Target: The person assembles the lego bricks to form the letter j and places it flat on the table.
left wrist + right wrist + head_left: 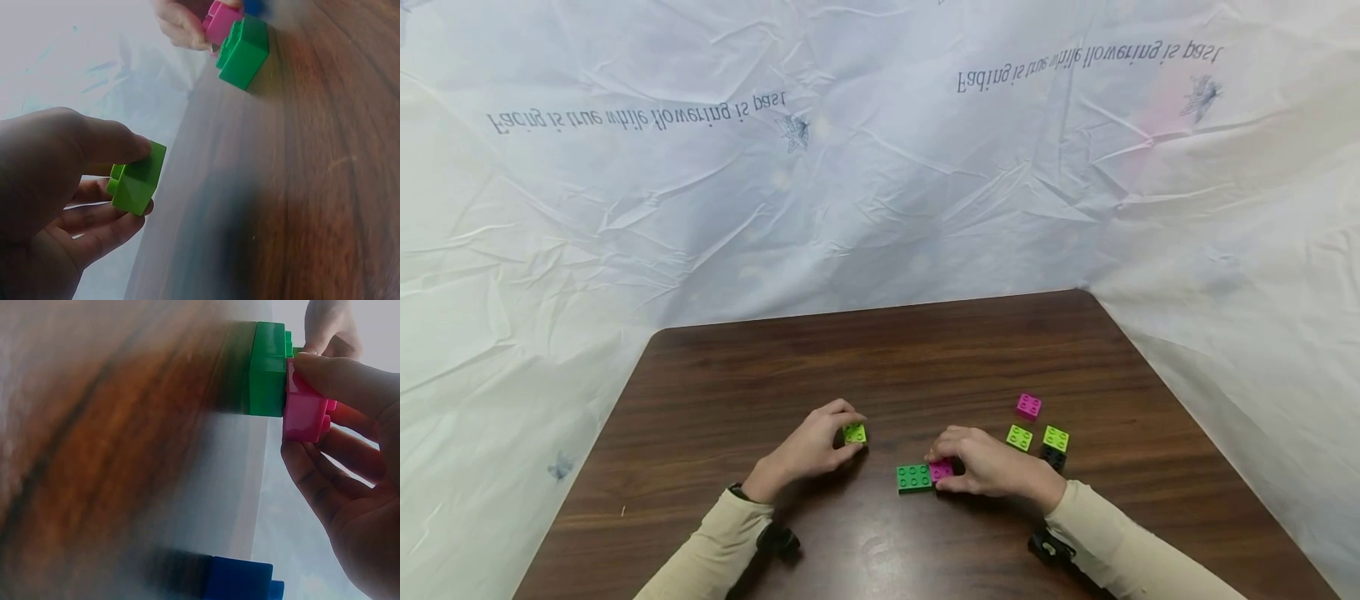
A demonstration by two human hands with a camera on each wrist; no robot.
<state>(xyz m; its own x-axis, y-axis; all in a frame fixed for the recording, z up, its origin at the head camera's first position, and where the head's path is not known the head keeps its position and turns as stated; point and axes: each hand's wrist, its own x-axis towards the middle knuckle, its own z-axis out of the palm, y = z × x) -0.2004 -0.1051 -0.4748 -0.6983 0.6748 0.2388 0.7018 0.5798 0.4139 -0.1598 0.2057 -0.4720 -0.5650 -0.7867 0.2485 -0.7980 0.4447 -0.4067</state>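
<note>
My left hand (815, 446) pinches a lime brick (139, 182), my right hand (988, 461) a pink brick (305, 412), which uneven thumb pressure might skew against the green brick (913, 477) beside those fingertips.

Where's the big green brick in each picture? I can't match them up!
Head: the big green brick is below the middle, a little right of center, on the table.
Left wrist: near the top, right of the middle.
Right wrist: near the top, right of the middle.
Shared landmark: the pink brick held by the right hand, right beside it.
</note>
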